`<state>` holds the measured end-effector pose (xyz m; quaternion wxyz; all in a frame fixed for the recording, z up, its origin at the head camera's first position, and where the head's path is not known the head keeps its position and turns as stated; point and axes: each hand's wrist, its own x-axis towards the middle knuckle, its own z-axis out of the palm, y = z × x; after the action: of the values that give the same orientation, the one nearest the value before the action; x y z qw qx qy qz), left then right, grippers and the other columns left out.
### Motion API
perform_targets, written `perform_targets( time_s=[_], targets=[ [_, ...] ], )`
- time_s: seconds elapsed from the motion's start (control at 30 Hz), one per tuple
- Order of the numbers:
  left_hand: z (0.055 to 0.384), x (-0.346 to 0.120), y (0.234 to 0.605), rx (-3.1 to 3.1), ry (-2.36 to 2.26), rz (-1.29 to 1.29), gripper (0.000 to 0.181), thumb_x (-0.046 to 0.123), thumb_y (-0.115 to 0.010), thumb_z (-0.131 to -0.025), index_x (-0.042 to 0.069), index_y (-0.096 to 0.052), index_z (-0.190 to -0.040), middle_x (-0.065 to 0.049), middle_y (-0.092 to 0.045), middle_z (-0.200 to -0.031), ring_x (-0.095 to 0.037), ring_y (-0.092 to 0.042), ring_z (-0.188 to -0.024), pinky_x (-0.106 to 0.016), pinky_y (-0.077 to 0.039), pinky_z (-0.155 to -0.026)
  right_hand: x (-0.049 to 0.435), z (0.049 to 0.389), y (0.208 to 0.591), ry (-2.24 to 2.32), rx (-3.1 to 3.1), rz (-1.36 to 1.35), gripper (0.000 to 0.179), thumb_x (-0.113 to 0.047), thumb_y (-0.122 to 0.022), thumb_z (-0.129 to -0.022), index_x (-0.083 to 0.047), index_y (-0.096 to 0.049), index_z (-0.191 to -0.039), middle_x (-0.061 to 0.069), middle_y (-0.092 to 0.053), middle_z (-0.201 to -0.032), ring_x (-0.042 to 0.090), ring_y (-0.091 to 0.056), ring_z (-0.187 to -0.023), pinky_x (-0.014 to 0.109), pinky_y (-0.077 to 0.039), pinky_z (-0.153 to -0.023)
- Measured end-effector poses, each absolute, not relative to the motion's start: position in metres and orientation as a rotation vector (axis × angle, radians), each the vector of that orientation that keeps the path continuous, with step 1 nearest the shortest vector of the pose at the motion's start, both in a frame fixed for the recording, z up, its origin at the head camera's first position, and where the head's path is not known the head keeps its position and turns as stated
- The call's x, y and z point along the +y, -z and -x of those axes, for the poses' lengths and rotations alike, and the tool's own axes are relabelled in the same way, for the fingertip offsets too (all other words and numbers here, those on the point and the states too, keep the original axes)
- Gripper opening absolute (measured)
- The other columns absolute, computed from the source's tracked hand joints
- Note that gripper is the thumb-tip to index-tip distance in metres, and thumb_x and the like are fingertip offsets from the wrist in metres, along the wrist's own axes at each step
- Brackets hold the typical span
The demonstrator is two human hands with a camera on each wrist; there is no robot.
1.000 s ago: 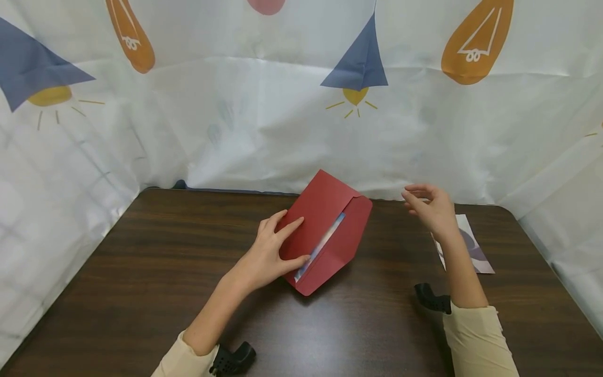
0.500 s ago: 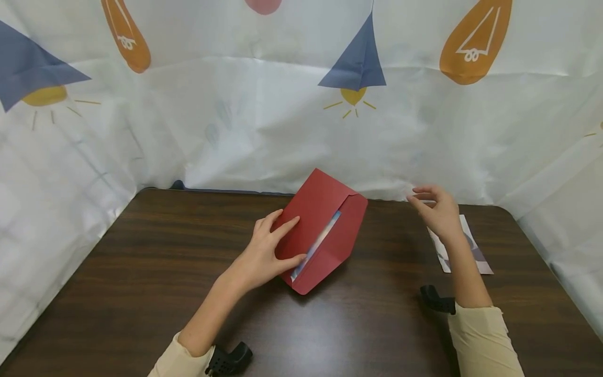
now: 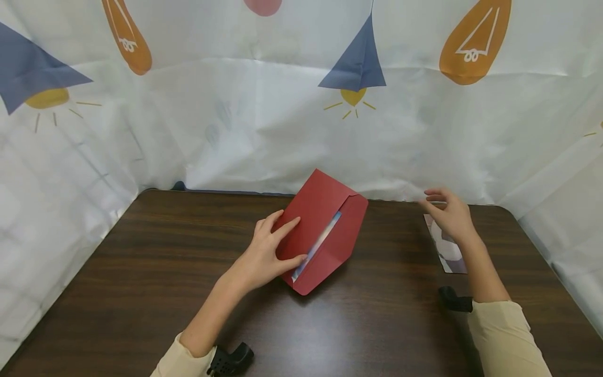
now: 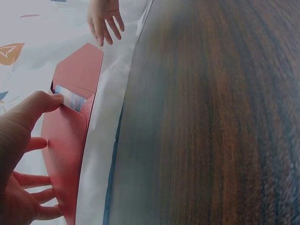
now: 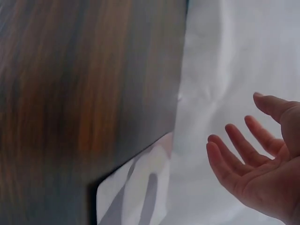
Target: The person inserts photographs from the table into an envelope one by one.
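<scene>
A red envelope [image 3: 313, 220] is held tilted over the table by my left hand [image 3: 261, 256]. The left thumb [image 4: 49, 101] lies at the envelope's mouth and the other fingers spread along its side. Inside the unfolded flap a strip of a blue and white paper [image 3: 325, 238] shows; most of it is hidden in the envelope. Over on the right, my right hand [image 3: 449, 214] hovers with loosely bent fingers and nothing in it. Beneath it lies a white card with a grey and pink pattern [image 3: 445, 246], partly covered by the hand and forearm in the head view.
The dark wooden table [image 3: 155, 293] has its far edge against a white curtain [image 3: 226, 136] printed with lamps and bulbs. Black wrist mounts [image 3: 231, 359] sit at both sleeves.
My right hand has shifted to the right over the patterned card and covers a different part of it. The left hand and envelope stay nearly in place.
</scene>
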<state>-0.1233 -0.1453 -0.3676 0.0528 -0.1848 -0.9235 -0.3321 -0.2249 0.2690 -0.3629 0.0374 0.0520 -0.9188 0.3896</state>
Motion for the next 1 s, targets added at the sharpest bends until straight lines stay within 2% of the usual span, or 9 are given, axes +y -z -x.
perform_targets(
  time_s=[0.33,1.0],
  targets=[
    [0.123,-0.146,0.368,-2.814,1.004,0.565,0.076,0.027,-0.085,-0.089,0.008,-0.054,-0.155,-0.026,-0.032,-0.164,-0.046,-0.033,-0.145,-0.055,-0.057,-0.097,0.292,0.230,0.373,-1.139,-2.896,-0.153,0.059,-0.035,-0.054,-0.111,0.007,-0.045,-0.150,0.039,-0.050,-0.147,0.060,-0.050,-0.133,0.071,-0.044,-0.102],
    [0.122,-0.145,0.367,-2.807,1.031,0.573,0.076,0.027,-0.085,-0.089,0.008,-0.053,-0.155,-0.025,-0.031,-0.165,-0.045,-0.032,-0.145,-0.053,-0.057,-0.097,0.327,0.234,0.385,-1.004,-2.914,-0.136,0.057,-0.032,-0.055,-0.111,0.011,-0.046,-0.146,0.043,-0.052,-0.142,0.061,-0.052,-0.128,0.070,-0.046,-0.097]
  ],
)
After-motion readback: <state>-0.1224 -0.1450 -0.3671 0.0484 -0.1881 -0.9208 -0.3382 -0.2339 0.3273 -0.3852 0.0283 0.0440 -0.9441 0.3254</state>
